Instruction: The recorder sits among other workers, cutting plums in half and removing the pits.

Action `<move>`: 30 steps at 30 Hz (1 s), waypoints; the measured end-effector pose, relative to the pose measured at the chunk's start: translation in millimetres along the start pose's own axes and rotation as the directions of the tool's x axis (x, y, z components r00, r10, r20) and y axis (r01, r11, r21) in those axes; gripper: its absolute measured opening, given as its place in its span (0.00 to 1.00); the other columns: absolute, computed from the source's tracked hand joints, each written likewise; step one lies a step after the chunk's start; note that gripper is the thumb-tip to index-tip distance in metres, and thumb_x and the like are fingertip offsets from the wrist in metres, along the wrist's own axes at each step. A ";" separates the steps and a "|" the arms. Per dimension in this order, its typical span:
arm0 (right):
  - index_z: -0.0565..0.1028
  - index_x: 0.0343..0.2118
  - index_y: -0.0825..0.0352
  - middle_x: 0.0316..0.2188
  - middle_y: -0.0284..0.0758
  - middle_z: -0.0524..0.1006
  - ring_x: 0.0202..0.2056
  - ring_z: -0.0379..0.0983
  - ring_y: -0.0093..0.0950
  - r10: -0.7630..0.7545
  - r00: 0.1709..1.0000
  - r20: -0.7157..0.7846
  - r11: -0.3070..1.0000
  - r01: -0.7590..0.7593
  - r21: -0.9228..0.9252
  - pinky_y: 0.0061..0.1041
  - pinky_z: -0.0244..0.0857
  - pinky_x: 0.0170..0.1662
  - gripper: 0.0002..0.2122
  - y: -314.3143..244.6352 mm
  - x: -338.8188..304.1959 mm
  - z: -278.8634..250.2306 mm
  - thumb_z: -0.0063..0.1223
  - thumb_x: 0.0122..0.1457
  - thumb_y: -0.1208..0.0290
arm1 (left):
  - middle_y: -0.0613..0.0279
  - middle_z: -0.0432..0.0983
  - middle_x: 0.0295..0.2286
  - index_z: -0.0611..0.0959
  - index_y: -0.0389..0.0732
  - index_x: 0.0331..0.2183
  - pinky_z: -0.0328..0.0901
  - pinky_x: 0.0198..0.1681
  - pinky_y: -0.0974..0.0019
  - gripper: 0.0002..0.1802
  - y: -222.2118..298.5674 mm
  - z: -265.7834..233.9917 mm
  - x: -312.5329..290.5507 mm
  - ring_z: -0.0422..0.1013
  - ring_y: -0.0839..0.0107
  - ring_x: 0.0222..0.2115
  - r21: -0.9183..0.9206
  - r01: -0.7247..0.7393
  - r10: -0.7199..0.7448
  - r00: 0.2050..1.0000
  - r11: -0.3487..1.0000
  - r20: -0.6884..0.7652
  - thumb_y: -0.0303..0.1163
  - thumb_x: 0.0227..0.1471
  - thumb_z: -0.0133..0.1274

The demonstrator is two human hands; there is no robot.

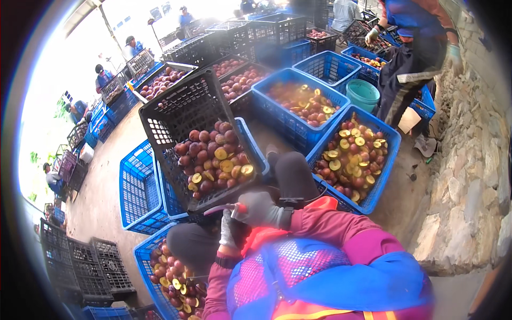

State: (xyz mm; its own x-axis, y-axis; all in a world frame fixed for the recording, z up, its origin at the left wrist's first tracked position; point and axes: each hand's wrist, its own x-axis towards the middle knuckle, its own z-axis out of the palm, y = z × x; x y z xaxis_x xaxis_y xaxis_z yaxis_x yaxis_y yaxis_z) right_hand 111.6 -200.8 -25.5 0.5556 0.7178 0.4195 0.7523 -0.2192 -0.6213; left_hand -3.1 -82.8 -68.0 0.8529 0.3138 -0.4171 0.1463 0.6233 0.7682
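Note:
My right hand (258, 209), in a grey glove, is closed on a thin curved tool (218, 209) with a purplish strip and a red end; blur hides its exact kind. Just below it is my left hand (227, 230), in a pale glove, its fingers drawn together against the tool; what they hold is hidden. A tilted black crate (173, 120) in front of my hands holds whole plums (202, 152) and several cut halves showing yellow flesh. It rests over blue crates.
Blue crates of cut plums stand at my right (392, 154), farther ahead (298, 133) and by my left leg (141, 256). An unfilled blue crate (136, 186) is at left. A green bucket (362, 95) sits near a co-worker (410, 58); a stone wall (464, 186) runs along the right.

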 end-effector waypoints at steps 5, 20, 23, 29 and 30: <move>0.79 0.32 0.64 0.33 0.43 0.82 0.33 0.81 0.43 -0.201 0.965 0.167 0.979 0.190 0.077 0.41 0.75 0.38 0.17 8.2 6.6 -7.5 0.68 0.54 0.54 | 0.67 0.75 0.27 0.79 0.43 0.40 0.69 0.27 0.65 0.13 11.0 -2.3 -10.1 0.74 0.69 0.25 0.632 -0.673 0.525 0.722 0.384 0.451 0.28 0.52 0.62; 0.79 0.53 0.67 0.41 0.28 0.81 0.38 0.77 0.19 0.315 0.755 0.576 -0.021 -0.601 0.799 0.20 0.71 0.40 0.16 26.7 40.9 16.1 0.52 0.72 0.60 | 0.57 0.84 0.46 0.76 0.37 0.56 0.74 0.50 0.62 0.29 46.7 -35.4 -8.6 0.81 0.65 0.46 0.287 -0.309 0.318 0.948 0.907 0.014 0.26 0.53 0.65; 0.79 0.53 0.67 0.38 0.29 0.80 0.32 0.77 0.21 0.267 0.754 0.601 0.036 -0.631 0.775 0.20 0.70 0.32 0.16 30.7 47.0 23.7 0.53 0.71 0.60 | 0.59 0.80 0.40 0.76 0.38 0.51 0.70 0.43 0.63 0.20 38.5 -70.5 1.9 0.76 0.67 0.39 0.215 -0.285 0.312 0.945 0.934 -0.100 0.34 0.59 0.57; 0.80 0.50 0.64 0.28 0.28 0.78 0.22 0.74 0.19 0.505 0.735 0.451 0.360 -0.655 0.664 0.20 0.64 0.20 0.13 45.7 119.6 36.6 0.58 0.69 0.62 | 0.64 0.78 0.26 0.81 0.42 0.42 0.71 0.25 0.62 0.21 74.9 -130.6 -31.2 0.75 0.69 0.23 0.735 -0.351 0.651 0.742 0.581 -0.161 0.52 0.68 0.50; 0.80 0.49 0.63 0.27 0.27 0.78 0.23 0.74 0.18 0.544 0.724 0.425 0.387 -0.665 0.639 0.20 0.64 0.20 0.12 34.4 134.2 19.6 0.59 0.69 0.62 | 0.62 0.80 0.30 0.81 0.41 0.45 0.74 0.29 0.60 0.22 87.1 -156.2 -52.5 0.78 0.68 0.27 0.857 -0.248 0.663 0.736 0.452 -0.137 0.52 0.66 0.54</move>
State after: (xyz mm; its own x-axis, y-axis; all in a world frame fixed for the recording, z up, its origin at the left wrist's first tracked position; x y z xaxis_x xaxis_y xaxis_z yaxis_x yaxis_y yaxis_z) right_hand 205.2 -99.1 -3.5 0.6610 0.6811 -0.3150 -0.3044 -0.1404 -0.9421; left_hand -113.4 66.8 -55.0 0.6561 0.7423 0.1364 0.2835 -0.4098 0.8670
